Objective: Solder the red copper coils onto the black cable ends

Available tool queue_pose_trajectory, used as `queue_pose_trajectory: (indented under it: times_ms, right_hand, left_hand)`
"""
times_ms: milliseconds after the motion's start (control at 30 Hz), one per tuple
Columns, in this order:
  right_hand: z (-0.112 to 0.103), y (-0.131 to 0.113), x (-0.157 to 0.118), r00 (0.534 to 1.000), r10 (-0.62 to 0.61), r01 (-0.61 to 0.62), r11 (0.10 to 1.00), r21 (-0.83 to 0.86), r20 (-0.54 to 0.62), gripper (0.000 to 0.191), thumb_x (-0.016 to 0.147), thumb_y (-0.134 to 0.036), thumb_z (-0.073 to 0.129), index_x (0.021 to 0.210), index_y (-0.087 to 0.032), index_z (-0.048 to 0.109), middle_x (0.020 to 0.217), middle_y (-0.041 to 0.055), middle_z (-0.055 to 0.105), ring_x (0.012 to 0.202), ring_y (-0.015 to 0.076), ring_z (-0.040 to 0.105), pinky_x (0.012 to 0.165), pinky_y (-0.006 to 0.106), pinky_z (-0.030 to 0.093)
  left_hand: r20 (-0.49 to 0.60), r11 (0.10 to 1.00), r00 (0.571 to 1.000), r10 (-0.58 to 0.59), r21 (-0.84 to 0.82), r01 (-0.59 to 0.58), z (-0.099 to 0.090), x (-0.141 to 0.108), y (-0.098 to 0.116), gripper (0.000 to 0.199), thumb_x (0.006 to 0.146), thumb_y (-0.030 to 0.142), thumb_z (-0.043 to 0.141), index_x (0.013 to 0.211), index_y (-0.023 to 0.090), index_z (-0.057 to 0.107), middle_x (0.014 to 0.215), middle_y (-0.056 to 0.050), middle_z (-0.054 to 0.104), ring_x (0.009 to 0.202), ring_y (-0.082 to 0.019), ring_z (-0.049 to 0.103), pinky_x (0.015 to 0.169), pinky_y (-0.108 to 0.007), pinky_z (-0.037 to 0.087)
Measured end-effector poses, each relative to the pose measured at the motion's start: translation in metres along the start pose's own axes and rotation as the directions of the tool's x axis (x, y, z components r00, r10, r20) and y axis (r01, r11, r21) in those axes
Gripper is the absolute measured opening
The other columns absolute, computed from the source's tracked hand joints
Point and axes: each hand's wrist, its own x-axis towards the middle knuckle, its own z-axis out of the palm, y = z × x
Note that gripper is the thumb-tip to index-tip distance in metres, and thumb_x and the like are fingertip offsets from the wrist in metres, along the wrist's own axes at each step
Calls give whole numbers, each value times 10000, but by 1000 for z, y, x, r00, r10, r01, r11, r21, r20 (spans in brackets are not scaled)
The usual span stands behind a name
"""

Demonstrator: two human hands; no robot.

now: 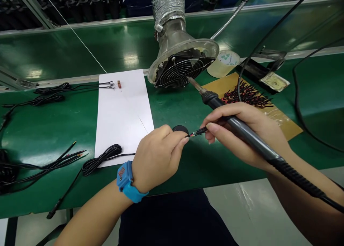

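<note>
My left hand (158,154), with a blue wrist strap (128,181), is closed in a pinch on a black cable (127,154). Thin coloured wires (192,134) come out beyond its fingertips. My right hand (264,133) grips a soldering iron (243,129), whose metal tip points up and left towards the fume extractor. Its thumb and fingers also pinch black wire pieces (201,131) that meet the coloured wires. Behind my left fingers lies a round black object (180,128). The cable's coiled part (103,159) rests partly on a white sheet (123,113).
A fume extractor (185,65) hangs over the green bench. To its right are a tape roll (223,64), short black and red pieces (248,95) on brown card (288,126), and a sponge (275,82) on an iron stand. More black cables (51,167) lie at left.
</note>
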Motion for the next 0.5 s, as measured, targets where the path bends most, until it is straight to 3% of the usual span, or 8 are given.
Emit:
queue_pose_trajectory:
  times_ms: [233, 500]
  right_hand:
    - [1, -3, 0, 1000, 23, -23, 1000, 20, -4, 99, 825, -272, 566, 917, -247, 541, 676, -17, 595, 544, 113, 589, 506, 255, 506]
    - [1, -11, 5, 993, 107, -115, 959, 260, 42, 120, 821, -229, 570, 916, -262, 504, 861, -2, 646, 614, 114, 636, 552, 247, 548]
  left_hand:
    - [33, 1000, 999, -8, 7, 8, 0, 1, 1, 285, 940, 272, 373, 905, 173, 638, 684, -14, 499, 635, -128, 489, 568, -248, 391]
    - [40, 1000, 999, -11, 9, 10, 0, 0, 1, 282, 941, 277, 372, 892, 173, 630, 690, -15, 493, 640, -132, 480, 563, -254, 379]
